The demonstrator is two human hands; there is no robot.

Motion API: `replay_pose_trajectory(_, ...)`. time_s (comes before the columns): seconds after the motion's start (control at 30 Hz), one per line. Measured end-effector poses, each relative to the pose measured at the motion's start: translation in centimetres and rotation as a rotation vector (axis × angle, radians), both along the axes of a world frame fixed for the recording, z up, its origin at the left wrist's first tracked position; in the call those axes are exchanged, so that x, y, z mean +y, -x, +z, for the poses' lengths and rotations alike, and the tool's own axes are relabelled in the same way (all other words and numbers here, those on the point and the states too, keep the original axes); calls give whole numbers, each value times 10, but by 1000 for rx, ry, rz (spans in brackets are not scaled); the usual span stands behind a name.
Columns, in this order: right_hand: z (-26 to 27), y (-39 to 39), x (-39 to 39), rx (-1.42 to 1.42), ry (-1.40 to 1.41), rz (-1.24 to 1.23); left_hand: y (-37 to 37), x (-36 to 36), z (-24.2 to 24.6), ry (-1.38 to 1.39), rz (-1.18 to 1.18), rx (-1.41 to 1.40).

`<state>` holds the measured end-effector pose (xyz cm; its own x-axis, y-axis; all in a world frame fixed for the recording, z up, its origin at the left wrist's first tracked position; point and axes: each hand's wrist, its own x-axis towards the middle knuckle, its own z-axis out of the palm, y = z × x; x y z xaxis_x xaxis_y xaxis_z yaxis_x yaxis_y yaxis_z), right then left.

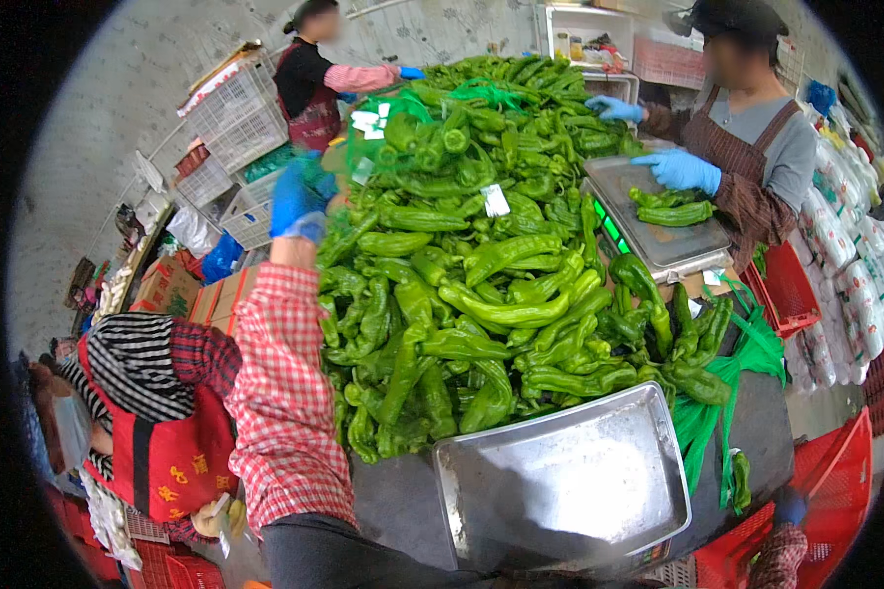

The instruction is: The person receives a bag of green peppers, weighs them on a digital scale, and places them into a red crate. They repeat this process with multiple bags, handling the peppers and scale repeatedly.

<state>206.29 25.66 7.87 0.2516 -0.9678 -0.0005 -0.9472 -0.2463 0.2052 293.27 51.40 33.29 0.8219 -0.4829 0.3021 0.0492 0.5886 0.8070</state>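
Observation:
My left hand, in a blue glove, reaches out to the left side of a large heap of long green peppers. Its fingers look curled into a green mesh bag that lies over the peppers; motion blur softens the grip. Far down at the lower right is my right hand, also gloved in blue, beside a red plastic crate. It is small and blurred, so its grip is unclear. A rectangular metal tray sits directly in front of me, with no peppers in it.
Across the heap on the right, a co-worker's gloved hand is over a scale holding several peppers. Another person works at the far left. Close on my left is a person in a red apron. Green netting hangs right of the tray.

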Motion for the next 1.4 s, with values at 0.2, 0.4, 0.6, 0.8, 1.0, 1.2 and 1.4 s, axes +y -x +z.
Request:
replay_pose_trajectory(0.2,21,-46,1,-937,-93,-179,100,-2,68,122,-202,-6)
replay_pose_trajectory(0.4,94,-249,67,-1515,-879,468,168,-12,151,261,-577,-268)
replay_pose_trajectory(0.6,148,-378,203,-1351,-2174,472,263,16,187,328,-584,-198)
replay_pose_trajectory(0.8,146,-376,241,-1607,-2666,-202,388,28,149,460,-856,-102)
replay_pose_trajectory(1.0,89,-392,226,-1672,-2626,-3,480,38,63,28,-619,-377)
replay_pose_trajectory(1.2,38,-353,158,-1380,-1910,330,527,55,-66,-315,-962,99)
replay_pose_trajectory(1.4,80,-249,70,-1151,-1341,432,504,147,-123,-678,-635,-563)
